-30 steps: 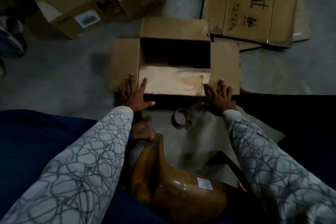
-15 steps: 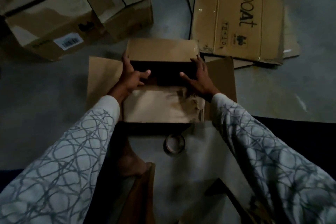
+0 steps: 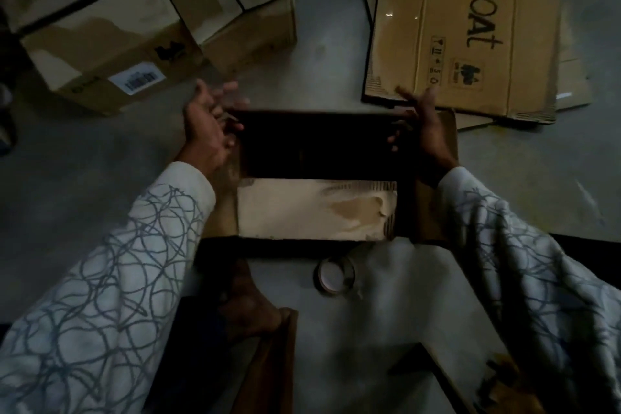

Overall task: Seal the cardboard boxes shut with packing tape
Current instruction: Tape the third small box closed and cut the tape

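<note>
A brown cardboard box (image 3: 316, 212) sits on the floor in front of me. Its near flap lies folded down, pale and scuffed. The far half (image 3: 319, 144) is dark, and I cannot tell whether that is a flap or the open inside. My left hand (image 3: 208, 124) is at the box's far left corner, fingers spread and blurred, holding nothing. At the right side, my right hand (image 3: 426, 134) grips the raised right side flap (image 3: 437, 212), thumb on the inside. A roll of packing tape (image 3: 334, 276) lies on the floor just in front of the box.
Taped cardboard boxes (image 3: 134, 27) stand at the far left. A flattened "boat" carton (image 3: 470, 27) lies at the far right, close to my right hand. A bare foot (image 3: 248, 309) and a brown object (image 3: 268, 373) are near me, with cardboard (image 3: 470, 380) at the bottom right.
Both hands moved from the box's near corners to the far flap, then apart to its left and right sides. The pale far flap no longer shows lying back. The view has moved closer.
</note>
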Motion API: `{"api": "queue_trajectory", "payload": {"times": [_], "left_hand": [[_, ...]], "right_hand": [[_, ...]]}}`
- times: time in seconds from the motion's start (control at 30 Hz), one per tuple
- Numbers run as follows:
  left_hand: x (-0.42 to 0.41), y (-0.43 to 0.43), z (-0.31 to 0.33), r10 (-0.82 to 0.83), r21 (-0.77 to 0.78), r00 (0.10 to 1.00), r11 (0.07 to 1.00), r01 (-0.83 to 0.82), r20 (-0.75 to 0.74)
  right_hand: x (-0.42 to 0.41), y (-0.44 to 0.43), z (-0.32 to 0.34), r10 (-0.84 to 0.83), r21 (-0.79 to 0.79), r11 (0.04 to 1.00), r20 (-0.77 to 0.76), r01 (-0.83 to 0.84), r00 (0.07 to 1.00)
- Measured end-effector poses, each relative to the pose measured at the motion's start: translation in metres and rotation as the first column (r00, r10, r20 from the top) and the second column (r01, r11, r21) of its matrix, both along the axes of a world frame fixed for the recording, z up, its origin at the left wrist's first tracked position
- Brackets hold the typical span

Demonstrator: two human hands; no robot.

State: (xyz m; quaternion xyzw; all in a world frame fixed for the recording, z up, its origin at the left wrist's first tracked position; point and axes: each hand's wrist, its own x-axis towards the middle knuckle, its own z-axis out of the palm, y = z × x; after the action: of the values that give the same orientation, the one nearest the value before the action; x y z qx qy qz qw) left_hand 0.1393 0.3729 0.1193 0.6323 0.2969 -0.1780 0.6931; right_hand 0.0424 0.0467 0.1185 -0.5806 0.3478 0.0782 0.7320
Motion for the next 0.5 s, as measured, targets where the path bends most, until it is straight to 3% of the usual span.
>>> {"api": "queue_trajectory", "payload": {"times": [0.07,0.1,0.13,0.2,0.23,0.27,0.3,0.4,0.5], "left_hand": [[-0.022,0.007,0.003,-0.227,0.198,0.973,0.957,0.214,0.046],[-0.035,0.010,0.003,-0.373,0.336,0.928,0.875,0.349,0.009],[-0.049,0.015,-0.001,-0.548,0.463,0.833,0.720,0.516,-0.077],[-0.081,0.018,-0.002,-0.805,0.604,0.526,0.280,0.746,-0.276],[-0.094,0.016,0.000,-0.836,0.643,0.466,0.190,0.742,-0.291],[-0.104,0.014,0.003,-0.842,0.687,0.482,0.203,0.698,-0.242],[-0.112,0.012,0.008,-0.829,0.741,0.535,0.257,0.621,-0.161],[-0.127,0.007,0.028,-0.711,0.827,0.701,0.423,0.371,0.049],[-0.154,0.015,0.040,-0.620,0.879,0.779,0.421,0.223,0.099]], "right_hand": [[-0.017,0.000,0.014,0.170,-0.122,0.977,-0.058,-0.176,0.984],[-0.025,0.000,0.016,0.305,-0.261,0.905,-0.152,-0.336,0.940],[-0.035,0.004,0.018,0.424,-0.370,0.785,-0.264,-0.497,0.866],[-0.052,0.010,0.012,0.613,-0.419,0.476,-0.473,-0.773,0.633],[-0.061,0.015,0.011,0.663,-0.392,0.375,-0.520,-0.840,0.538],[-0.070,0.021,0.012,0.688,-0.403,0.297,-0.539,-0.866,0.487],[-0.079,0.025,0.015,0.688,-0.451,0.259,-0.535,-0.854,0.491],[-0.110,0.040,0.026,0.575,-0.692,0.327,-0.396,-0.644,0.716],[-0.138,0.051,0.041,0.407,-0.832,0.295,-0.336,-0.470,0.849]]}}
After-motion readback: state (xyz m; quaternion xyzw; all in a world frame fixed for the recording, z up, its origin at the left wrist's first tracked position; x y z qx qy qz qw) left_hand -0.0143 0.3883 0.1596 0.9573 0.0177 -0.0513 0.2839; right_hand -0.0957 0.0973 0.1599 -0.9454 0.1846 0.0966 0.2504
